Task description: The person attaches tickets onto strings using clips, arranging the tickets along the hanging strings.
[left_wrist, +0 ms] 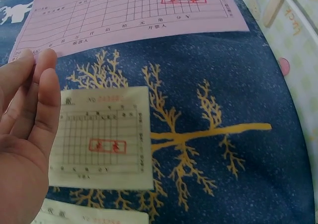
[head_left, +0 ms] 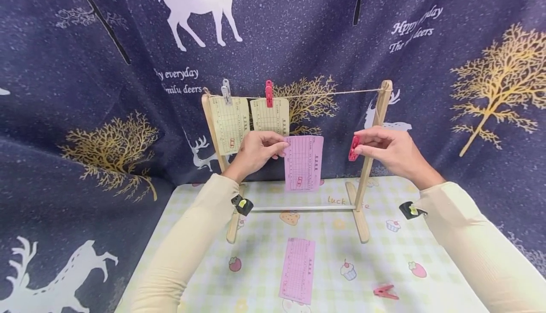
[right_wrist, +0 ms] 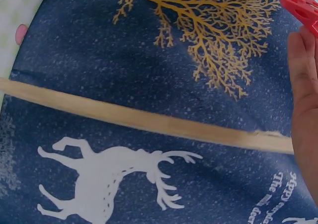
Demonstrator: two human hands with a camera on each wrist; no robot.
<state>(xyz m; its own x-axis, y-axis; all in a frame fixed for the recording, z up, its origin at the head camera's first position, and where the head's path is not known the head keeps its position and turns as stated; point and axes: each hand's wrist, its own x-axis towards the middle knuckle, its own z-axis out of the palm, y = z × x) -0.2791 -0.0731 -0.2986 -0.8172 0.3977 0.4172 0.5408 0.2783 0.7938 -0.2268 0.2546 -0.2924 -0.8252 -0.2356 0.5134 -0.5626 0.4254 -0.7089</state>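
Observation:
My left hand (head_left: 261, 151) pinches a pink receipt slip (head_left: 304, 163) by its upper left edge, holding it below the string (head_left: 332, 94). In the left wrist view the thumb and fingers (left_wrist: 47, 92) meet at the slip's corner. Near the right post, my right hand (head_left: 390, 149) pinches a red clothespin (head_left: 353, 148), also partly visible in the right wrist view. Two yellowish slips hang from the string at left: one slip (head_left: 230, 125) under a grey clothespin (head_left: 226, 92), the other slip (head_left: 270, 116) under a red clothespin (head_left: 269, 94).
A wooden frame (head_left: 375, 123) carries the string, with a pale bar (head_left: 303, 208) low across it. On the checked tablecloth (head_left: 256, 282) lie another pink slip (head_left: 297, 270) and a red clothespin (head_left: 386, 292). A dark blue deer-print curtain (head_left: 298, 33) hangs behind.

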